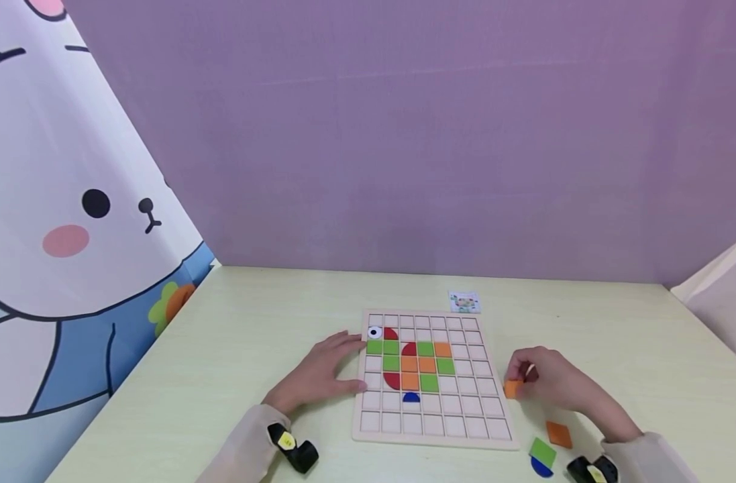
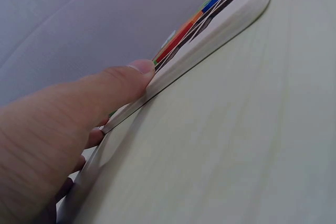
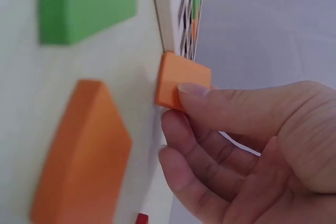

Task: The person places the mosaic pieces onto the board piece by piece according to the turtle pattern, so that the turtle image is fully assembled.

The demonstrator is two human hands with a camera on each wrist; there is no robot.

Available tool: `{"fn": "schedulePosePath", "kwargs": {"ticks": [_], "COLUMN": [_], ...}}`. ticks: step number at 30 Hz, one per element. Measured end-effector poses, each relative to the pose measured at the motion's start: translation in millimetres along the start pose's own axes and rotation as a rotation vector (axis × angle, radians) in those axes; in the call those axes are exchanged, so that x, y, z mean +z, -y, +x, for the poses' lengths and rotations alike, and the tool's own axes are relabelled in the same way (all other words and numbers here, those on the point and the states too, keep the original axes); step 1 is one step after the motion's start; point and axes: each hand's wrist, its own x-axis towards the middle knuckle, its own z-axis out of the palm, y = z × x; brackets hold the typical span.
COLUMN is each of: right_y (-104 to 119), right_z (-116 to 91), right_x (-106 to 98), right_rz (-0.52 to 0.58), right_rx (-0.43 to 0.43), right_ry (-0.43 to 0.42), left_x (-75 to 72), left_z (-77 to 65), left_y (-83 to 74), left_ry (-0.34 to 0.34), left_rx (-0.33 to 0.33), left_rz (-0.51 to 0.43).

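Observation:
A wooden grid board [image 1: 440, 435] lies on the table, with green, orange, red and blue pieces and an eye piece set in its cells. My left hand [image 1: 321, 376] rests along the board's left edge, fingers extended; in the left wrist view the thumb [image 2: 123, 82] touches the rim. Right of the board, my right hand [image 1: 549, 379] pinches an orange square tile [image 3: 181, 80] between thumb and fingers. Nearer me lie another orange tile [image 1: 559, 435], a green tile [image 1: 543, 452] and a blue half-round piece [image 1: 541, 467].
A small picture card [image 1: 464, 302] lies at the board's far right corner. Behind the table [image 1: 283, 295] hangs a purple cloth [image 1: 404, 134], with a cartoon-printed cloth [image 1: 72, 282] at the left. A bit of a red piece [image 3: 142, 219] shows low in the right wrist view.

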Motion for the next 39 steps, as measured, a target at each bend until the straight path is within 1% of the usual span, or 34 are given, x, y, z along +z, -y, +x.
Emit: {"fn": "schedulePosePath", "kwargs": {"ticks": [14, 19, 26, 31, 34, 39], "right_y": [13.5, 22.8, 38.5, 47.4, 51.9, 56.7], "right_z": [10.5, 17.2, 29.5, 37.4, 41.3, 45.8], "right_x": [-4.6, 2.0, 12.7, 20.0, 24.0, 28.4], "right_rz": [0.027, 0.07, 0.101, 0.093, 0.089, 0.091], "right_rx": [-0.058, -0.1, -0.095, -0.094, -0.079, -0.113], "right_ry": [-0.032, -0.03, -0.005, -0.004, -0.004, 0.003], "left_x": [2.8, 2.6, 2.3, 3.2, 2.8, 1.3], "left_z": [0.7, 0.4, 1.3, 2.1, 1.5, 0.4], "left_y": [3.2, 2.9, 2.7, 3.7, 2.7, 0.2], "left_ry": [-0.007, -0.013, -0.013, -0.011, -0.011, -0.006], "left_rx": [0.002, 0.002, 0.002, -0.002, -0.003, -0.013], "left_rz": [0.009, 0.014, 0.018, 0.025, 0.022, 0.023]}}
